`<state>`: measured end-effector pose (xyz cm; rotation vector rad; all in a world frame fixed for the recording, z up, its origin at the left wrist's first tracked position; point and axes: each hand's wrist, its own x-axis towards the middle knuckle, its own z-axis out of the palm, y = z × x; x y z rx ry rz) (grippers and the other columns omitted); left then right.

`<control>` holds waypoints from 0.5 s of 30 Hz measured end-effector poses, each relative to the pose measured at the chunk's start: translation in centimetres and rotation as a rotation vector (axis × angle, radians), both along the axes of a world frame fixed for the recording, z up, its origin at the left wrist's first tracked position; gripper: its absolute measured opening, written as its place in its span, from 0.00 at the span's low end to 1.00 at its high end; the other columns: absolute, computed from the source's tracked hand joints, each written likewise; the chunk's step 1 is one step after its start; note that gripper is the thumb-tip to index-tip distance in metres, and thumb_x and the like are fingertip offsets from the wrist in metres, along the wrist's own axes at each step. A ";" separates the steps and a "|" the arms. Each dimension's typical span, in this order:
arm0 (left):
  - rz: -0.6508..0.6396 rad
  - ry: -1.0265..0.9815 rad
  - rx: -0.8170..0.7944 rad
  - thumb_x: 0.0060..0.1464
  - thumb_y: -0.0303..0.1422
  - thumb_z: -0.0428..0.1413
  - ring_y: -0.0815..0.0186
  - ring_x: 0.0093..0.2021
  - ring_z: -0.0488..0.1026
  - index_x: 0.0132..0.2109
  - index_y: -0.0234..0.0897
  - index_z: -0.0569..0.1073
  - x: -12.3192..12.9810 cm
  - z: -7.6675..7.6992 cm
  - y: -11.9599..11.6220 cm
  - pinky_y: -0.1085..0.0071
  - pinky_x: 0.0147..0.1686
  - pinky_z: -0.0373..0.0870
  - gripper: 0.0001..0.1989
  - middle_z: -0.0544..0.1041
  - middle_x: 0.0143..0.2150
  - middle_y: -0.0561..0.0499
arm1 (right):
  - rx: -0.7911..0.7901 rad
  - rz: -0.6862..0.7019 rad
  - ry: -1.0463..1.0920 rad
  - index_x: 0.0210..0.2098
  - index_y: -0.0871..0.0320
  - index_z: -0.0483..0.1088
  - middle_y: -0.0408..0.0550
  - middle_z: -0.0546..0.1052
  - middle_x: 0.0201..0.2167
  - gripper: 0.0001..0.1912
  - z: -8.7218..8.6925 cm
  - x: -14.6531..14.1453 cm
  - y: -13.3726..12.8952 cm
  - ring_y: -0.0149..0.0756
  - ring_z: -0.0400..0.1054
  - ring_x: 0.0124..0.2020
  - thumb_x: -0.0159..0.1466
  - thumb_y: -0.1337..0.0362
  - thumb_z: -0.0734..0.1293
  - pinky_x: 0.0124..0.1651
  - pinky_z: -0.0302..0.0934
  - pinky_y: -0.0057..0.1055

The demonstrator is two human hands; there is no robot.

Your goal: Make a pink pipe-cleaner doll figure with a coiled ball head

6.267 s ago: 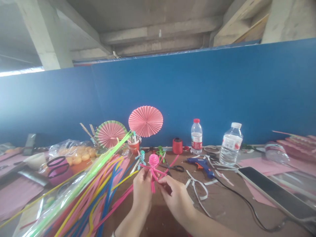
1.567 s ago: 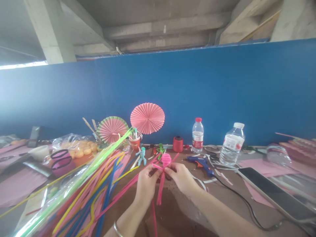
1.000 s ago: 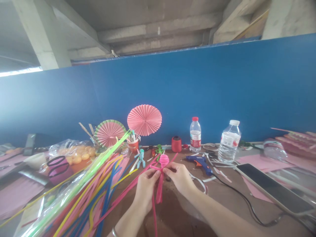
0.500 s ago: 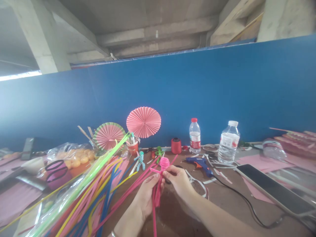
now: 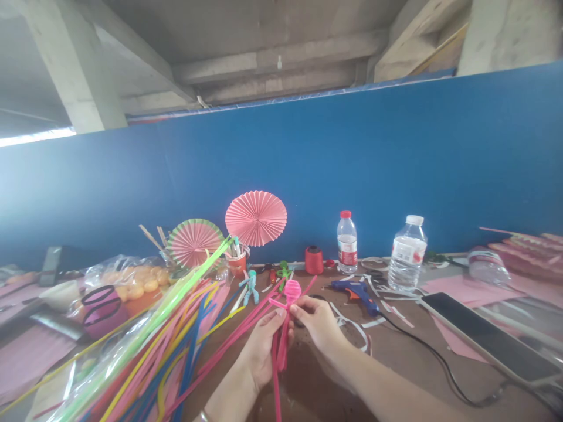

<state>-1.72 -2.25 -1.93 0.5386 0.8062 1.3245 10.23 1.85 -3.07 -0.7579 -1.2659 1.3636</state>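
A bright pink pipe cleaner figure [image 5: 292, 291] with a coiled round head stands up between my hands, above the brown table. My left hand [image 5: 264, 344] is closed around its lower strands, with the thumb pressed near the neck. From the right, the thumb and fingertips of my right hand [image 5: 317, 321] pinch the figure just below the head. Loose pink stems hang below the grip. Behind and to the left stands a small light blue pipe cleaner figure [image 5: 251, 287], and a green one [image 5: 284, 271] lies behind the pink head.
Colourful pipe cleaners [image 5: 176, 340] spread across the left side. A blue glue gun [image 5: 357, 293] with a black cable lies to the right, near a phone [image 5: 488, 334]. Two water bottles, one red-capped [image 5: 347, 246], and a red thread spool [image 5: 314, 261] stand at the back beside folded paper fans [image 5: 255, 218].
Hardly anything differs. The pink figure's head has tilted very slightly, while both hands keep the same hold.
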 end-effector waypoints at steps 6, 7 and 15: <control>-0.014 0.046 0.057 0.46 0.26 0.61 0.73 0.21 0.73 0.31 0.30 0.74 -0.2 -0.4 0.0 0.80 0.25 0.71 0.04 0.75 0.21 0.52 | 0.045 0.054 -0.041 0.23 0.62 0.70 0.44 0.72 0.21 0.16 0.2 0.3 0.0 0.34 0.66 0.26 0.50 0.53 0.70 0.34 0.60 0.31; -0.019 0.056 0.071 0.46 0.26 0.61 0.73 0.21 0.73 0.32 0.31 0.74 -0.2 -0.4 0.0 0.80 0.26 0.71 0.04 0.75 0.22 0.52 | 0.052 0.066 -0.050 0.24 0.62 0.70 0.43 0.72 0.20 0.16 0.3 0.4 0.0 0.34 0.65 0.25 0.51 0.53 0.69 0.34 0.60 0.31; -0.067 0.174 0.203 0.44 0.28 0.62 0.67 0.28 0.75 0.35 0.31 0.77 -0.4 0.7 -0.3 0.75 0.32 0.69 0.08 0.79 0.27 0.48 | 0.062 0.142 -0.086 0.26 0.61 0.71 0.42 0.72 0.21 0.14 0.7 0.6 0.0 0.33 0.65 0.26 0.53 0.55 0.68 0.34 0.59 0.29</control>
